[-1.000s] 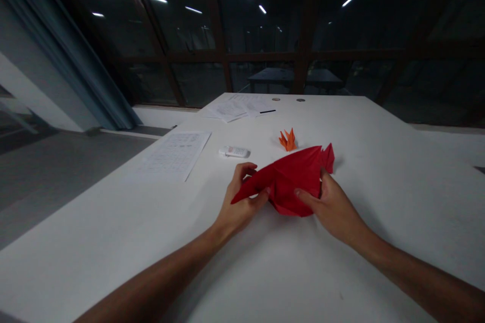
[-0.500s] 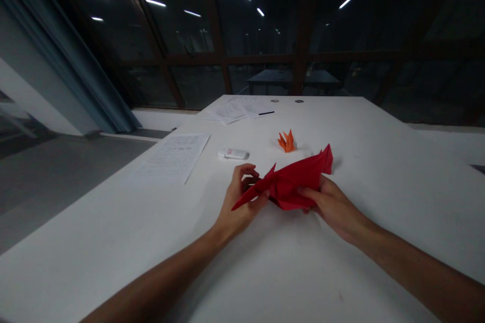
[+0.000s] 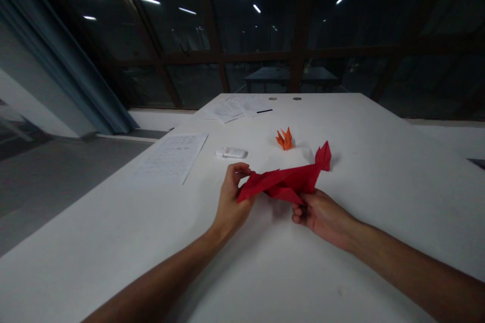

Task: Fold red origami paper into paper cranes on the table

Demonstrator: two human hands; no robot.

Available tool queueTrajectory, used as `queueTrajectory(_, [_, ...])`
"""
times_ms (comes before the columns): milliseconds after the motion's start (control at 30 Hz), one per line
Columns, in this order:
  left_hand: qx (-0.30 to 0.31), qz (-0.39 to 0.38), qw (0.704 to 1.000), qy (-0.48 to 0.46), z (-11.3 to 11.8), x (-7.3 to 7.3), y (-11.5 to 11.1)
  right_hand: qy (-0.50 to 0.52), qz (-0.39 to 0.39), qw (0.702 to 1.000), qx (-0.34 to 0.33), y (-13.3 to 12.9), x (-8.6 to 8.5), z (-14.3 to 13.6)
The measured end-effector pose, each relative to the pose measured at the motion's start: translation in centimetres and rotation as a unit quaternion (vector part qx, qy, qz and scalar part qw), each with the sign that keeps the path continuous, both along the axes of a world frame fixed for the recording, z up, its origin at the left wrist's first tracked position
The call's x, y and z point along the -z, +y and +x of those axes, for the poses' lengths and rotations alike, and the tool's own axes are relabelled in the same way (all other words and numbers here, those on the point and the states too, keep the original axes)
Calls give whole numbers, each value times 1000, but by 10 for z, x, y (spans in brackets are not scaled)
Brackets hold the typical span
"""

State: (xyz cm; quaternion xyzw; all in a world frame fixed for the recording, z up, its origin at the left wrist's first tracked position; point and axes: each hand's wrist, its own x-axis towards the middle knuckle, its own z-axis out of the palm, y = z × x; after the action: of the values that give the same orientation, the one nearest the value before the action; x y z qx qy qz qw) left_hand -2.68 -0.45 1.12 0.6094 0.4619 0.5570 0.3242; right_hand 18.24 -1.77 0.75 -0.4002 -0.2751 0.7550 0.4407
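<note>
A folded red paper [image 3: 284, 179] is held above the table between my two hands, its wide side tilted toward me. My left hand [image 3: 233, 197] grips its left end, with the thumb hidden beneath the paper and the fingers curled behind. At the lower right corner my right hand [image 3: 318, 214] pinches the paper, its fingers curled under. Just behind the right end stands a small red origami figure [image 3: 323, 155], which looks separate from the held sheet. Farther back sits an orange origami figure [image 3: 285, 139] with pointed tips.
On the white table [image 3: 379, 186], a white plastic object with printing [image 3: 232, 153] lies beyond my left hand. A printed sheet [image 3: 170, 159] is at the left edge. More papers [image 3: 231, 109] and a black strip [image 3: 264, 111] lie near the far edge, by two round discs [image 3: 297, 98].
The red paper has turned in my hands, its left tip lifting and its folds showing differently. My right hand has shifted slightly down and left, its fingers now curled beneath the corner.
</note>
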Motion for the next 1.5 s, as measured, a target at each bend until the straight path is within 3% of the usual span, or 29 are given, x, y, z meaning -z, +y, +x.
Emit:
queueTrajectory(333, [32,91,989,113,-4,-7,-1,7,-19,1000,9,0,-3,0])
queueTrajectory(633, [5,190,941,281,-20,1,8,-12,-40,999,-28,9,-6,8])
queueTrajectory(1033, [8,185,950,252,-20,-7,1,-53,5,997,-51,22,-10,20])
queueTrajectory(1300, [-14,94,984,150,-12,-10,2,-57,-16,991,-121,10,-6,17])
queueTrajectory(1500, [-27,110,974,197,-14,-9,2,-24,-32,991,-131,6,-3,17])
